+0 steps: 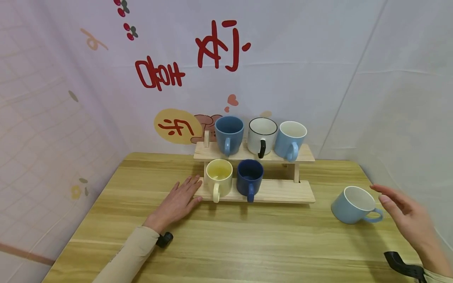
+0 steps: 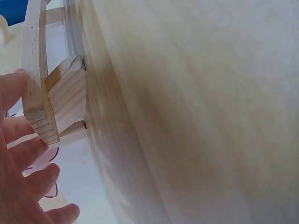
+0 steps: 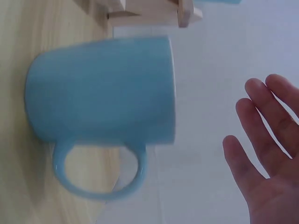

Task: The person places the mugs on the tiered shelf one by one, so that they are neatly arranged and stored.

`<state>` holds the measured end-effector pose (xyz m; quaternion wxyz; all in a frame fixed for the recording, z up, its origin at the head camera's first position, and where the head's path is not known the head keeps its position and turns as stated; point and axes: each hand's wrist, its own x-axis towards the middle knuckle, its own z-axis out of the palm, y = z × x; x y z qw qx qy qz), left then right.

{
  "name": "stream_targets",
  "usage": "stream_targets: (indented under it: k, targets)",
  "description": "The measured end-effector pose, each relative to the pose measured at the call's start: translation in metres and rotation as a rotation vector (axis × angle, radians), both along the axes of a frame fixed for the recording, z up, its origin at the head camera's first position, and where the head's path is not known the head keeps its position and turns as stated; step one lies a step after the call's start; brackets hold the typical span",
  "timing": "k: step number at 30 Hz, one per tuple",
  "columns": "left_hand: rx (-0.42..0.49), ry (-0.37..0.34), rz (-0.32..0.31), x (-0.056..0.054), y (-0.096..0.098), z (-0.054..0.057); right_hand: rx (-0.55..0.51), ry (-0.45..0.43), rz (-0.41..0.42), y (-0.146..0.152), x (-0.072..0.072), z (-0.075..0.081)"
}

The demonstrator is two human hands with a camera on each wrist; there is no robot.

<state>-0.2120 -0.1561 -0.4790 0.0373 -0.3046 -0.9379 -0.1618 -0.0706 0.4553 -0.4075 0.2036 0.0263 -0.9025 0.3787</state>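
Note:
My left hand [image 1: 180, 198] rests with spread fingers at the left end of the lower tier of a wooden two-tier rack [image 1: 286, 190]; in the left wrist view its fingertips touch the board's end [image 2: 39, 112]. On the right, a light blue mug [image 1: 348, 208] stands upright on the table, handle toward the right. Beside that handle my right hand [image 1: 410, 216] hovers with loosely extended fingers, holding nothing. The right wrist view shows the mug [image 3: 103, 93] apart from the fingers [image 3: 264, 130]. Nearest the left hand on the rack is a pale yellow mug [image 1: 219, 184].
A navy mug [image 1: 249, 181] shares the lower tier with the yellow one. On the upper tier stand a medium blue mug [image 1: 229, 133], a white mug with black rim [image 1: 261, 137] and a light blue mug [image 1: 290, 139]. A printed cloth [image 1: 301, 78] hangs close behind the rack.

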Motion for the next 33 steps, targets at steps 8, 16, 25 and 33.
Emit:
stream_targets:
  k: [8, 16, 25, 33]
  targets:
    - [0.017, 0.000, -0.011, 0.000, -0.001, 0.001, 0.062, -0.114, -0.031, 0.030, 0.005, -0.008]
    - [0.021, -0.008, -0.015, 0.000, -0.001, 0.002, 0.126, -0.234, -0.020, 0.057, 0.006, -0.022]
    - [0.031, -0.001, -0.006, 0.000, -0.001, 0.000, 0.164, -0.413, 0.034, 0.072, 0.004, -0.031]
    - [0.033, 0.004, -0.016, 0.000, -0.001, -0.001, 0.188, -0.487, 0.063, 0.073, 0.004, -0.041]
